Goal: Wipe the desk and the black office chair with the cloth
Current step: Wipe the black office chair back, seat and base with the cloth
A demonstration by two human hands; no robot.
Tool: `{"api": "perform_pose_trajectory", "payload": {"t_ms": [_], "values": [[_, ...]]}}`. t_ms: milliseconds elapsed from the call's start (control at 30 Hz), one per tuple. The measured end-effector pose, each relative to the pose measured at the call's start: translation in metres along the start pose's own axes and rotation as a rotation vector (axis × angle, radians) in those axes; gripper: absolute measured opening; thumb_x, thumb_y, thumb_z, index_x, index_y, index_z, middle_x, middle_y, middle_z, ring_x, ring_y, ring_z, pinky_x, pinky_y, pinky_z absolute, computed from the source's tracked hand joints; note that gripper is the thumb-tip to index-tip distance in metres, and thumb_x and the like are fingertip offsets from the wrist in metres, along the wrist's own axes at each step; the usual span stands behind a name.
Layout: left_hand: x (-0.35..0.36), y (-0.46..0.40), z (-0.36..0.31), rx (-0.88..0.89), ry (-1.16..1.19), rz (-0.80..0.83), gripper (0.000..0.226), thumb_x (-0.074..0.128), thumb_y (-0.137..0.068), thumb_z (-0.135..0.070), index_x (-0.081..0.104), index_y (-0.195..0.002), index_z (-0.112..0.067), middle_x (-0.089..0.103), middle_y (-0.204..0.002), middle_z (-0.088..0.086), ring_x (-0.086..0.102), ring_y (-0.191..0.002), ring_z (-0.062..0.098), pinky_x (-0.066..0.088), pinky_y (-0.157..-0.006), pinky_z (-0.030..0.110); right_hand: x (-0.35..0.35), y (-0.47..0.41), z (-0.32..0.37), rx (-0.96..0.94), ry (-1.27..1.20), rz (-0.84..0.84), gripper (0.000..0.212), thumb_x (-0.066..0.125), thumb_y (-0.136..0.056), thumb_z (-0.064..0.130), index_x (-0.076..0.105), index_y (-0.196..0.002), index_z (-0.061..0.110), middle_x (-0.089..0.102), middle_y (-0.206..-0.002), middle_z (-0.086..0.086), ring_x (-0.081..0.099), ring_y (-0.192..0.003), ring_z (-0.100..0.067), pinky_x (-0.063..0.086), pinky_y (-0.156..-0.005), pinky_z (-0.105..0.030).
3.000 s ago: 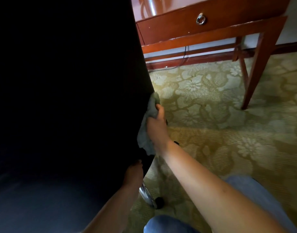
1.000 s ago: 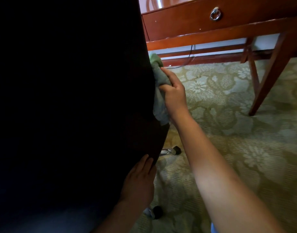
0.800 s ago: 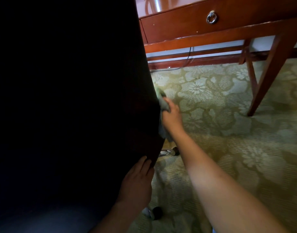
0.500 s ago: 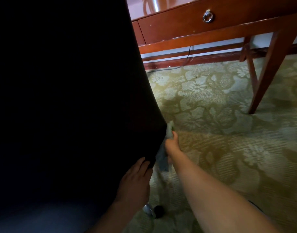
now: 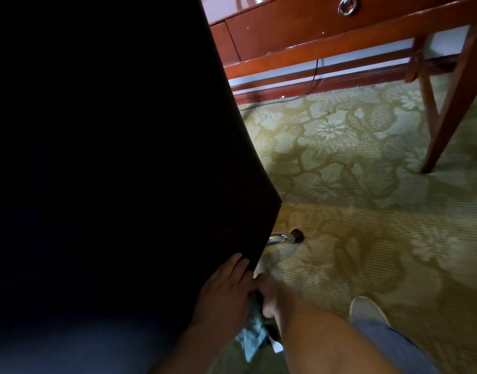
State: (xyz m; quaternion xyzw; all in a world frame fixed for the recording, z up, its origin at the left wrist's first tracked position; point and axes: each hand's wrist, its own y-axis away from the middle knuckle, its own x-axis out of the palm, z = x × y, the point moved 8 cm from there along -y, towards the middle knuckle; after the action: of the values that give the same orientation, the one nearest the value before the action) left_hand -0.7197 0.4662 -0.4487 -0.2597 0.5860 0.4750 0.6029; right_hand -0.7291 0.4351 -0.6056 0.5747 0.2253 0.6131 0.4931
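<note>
Left hand (image 5: 226, 290) lies flat on the chair (image 5: 110, 157) back's lower corner; right hand (image 5: 269, 296), touching it, grips the cloth (image 5: 252, 337) at the bottom edge. Risk: castor (image 5: 296, 235) rolls and the chair swings, or the dangling cloth snags underneath. Desk (image 5: 299, 28) well apart.

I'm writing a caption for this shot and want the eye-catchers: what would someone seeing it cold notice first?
The black office chair fills the whole left half as one dark slab. At its lower edge the left hand rests flat on the chair, while the right hand beside it grips the cloth, which hangs down. Beyond lie the floral carpet and, top right, the red-brown desk with a ring pull.
</note>
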Motion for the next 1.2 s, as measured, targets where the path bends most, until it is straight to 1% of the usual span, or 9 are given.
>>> {"api": "perform_pose_trajectory", "payload": {"t_ms": [67,200,333,433,567,733,1000,1100,1200], "values": [[0.001,0.001,0.002,-0.012,-0.006,0.031,0.051,0.074,-0.062,-0.035,0.072,-0.111,-0.020,0.065,-0.128,0.001,0.050,-0.134,0.021,0.033,-0.108,0.033,-0.018,-0.021,0.030,-0.064,-0.177,-0.082,0.021,0.043,-0.080,-0.002,0.064,-0.076,-0.004,0.063,-0.071,-0.020,0.060,-0.062,-0.029,0.047,-0.056,-0.028],[0.006,0.000,0.004,-0.014,-0.028,0.038,0.053,0.062,-0.066,-0.030,0.071,-0.116,-0.017,0.063,-0.132,0.002,0.049,-0.135,0.023,0.041,-0.109,0.034,-0.077,-0.060,0.116,-0.249,-0.318,-0.350,0.038,0.053,-0.088,0.030,0.066,-0.113,0.004,0.068,-0.087,-0.017,0.065,-0.071,-0.031,0.054,-0.055,-0.031],[0.009,0.000,0.005,-0.008,-0.005,0.039,0.052,0.043,-0.073,-0.029,0.071,-0.115,-0.018,0.063,-0.131,0.001,0.049,-0.135,0.022,0.047,-0.106,0.036,-0.061,0.050,0.228,-0.636,-0.280,-0.231,0.048,0.047,-0.092,0.006,0.059,-0.134,0.026,0.066,-0.121,-0.016,0.064,-0.108,-0.036,0.054,-0.096,-0.048],[0.018,0.003,0.007,0.003,0.003,0.065,0.054,0.042,-0.076,-0.031,0.069,-0.121,-0.017,0.061,-0.135,0.002,0.045,-0.139,0.024,0.044,-0.108,0.038,-0.033,0.096,0.269,-0.815,-0.180,-0.038,0.069,0.047,-0.082,-0.004,0.055,-0.140,0.033,0.064,-0.129,-0.009,0.065,-0.113,-0.032,0.055,-0.099,-0.048],[0.019,0.009,0.007,0.019,0.015,0.048,0.055,0.041,-0.073,-0.026,0.072,-0.118,-0.018,0.063,-0.132,0.001,0.050,-0.135,0.023,0.030,-0.108,0.035,-0.014,0.113,0.275,-0.838,0.054,-0.043,0.075,0.048,-0.074,-0.001,0.051,-0.144,0.028,0.058,-0.138,-0.009,0.060,-0.118,-0.031,0.053,-0.100,-0.048],[0.019,0.022,0.011,-0.012,0.079,0.030,0.048,0.049,-0.072,-0.026,0.075,-0.112,-0.020,0.066,-0.129,-0.002,0.054,-0.131,0.020,0.033,-0.104,0.034,0.016,0.159,0.277,-0.891,0.364,-0.083,0.049,0.045,-0.083,-0.009,0.067,-0.116,0.019,0.066,-0.102,0.002,0.061,-0.099,-0.017,0.050,-0.072,-0.014],[0.027,0.050,0.025,-0.122,0.287,0.116,0.050,0.053,-0.072,-0.048,0.064,-0.119,-0.039,0.054,-0.138,-0.020,0.056,-0.123,0.004,0.057,-0.087,0.027,0.073,0.316,0.269,-1.155,0.249,0.114,0.055,0.050,-0.060,0.010,0.076,-0.104,0.032,0.074,-0.109,-0.004,0.066,-0.109,-0.032,0.053,-0.092,-0.046],[-0.046,0.065,0.019,-0.273,0.439,0.014,0.049,0.054,-0.088,-0.045,0.050,-0.137,-0.044,0.036,-0.143,-0.031,0.057,-0.121,0.002,0.052,-0.089,0.019,0.102,0.387,0.253,-1.268,0.264,0.202,0.052,0.049,-0.066,0.005,0.076,-0.101,0.031,0.074,-0.102,-0.002,0.068,-0.099,-0.027,0.052,-0.084,-0.043],[-0.077,0.073,0.023,-0.431,0.525,-0.002,0.053,0.052,-0.097,-0.039,0.039,-0.148,-0.036,0.043,-0.150,-0.013,0.050,-0.131,0.010,0.041,-0.100,0.020,0.111,0.431,0.230,-1.331,0.213,0.260,0.051,0.047,-0.080,-0.001,0.073,-0.106,0.033,0.073,-0.106,-0.001,0.068,-0.100,-0.022,0.052,-0.083,-0.037]]}}
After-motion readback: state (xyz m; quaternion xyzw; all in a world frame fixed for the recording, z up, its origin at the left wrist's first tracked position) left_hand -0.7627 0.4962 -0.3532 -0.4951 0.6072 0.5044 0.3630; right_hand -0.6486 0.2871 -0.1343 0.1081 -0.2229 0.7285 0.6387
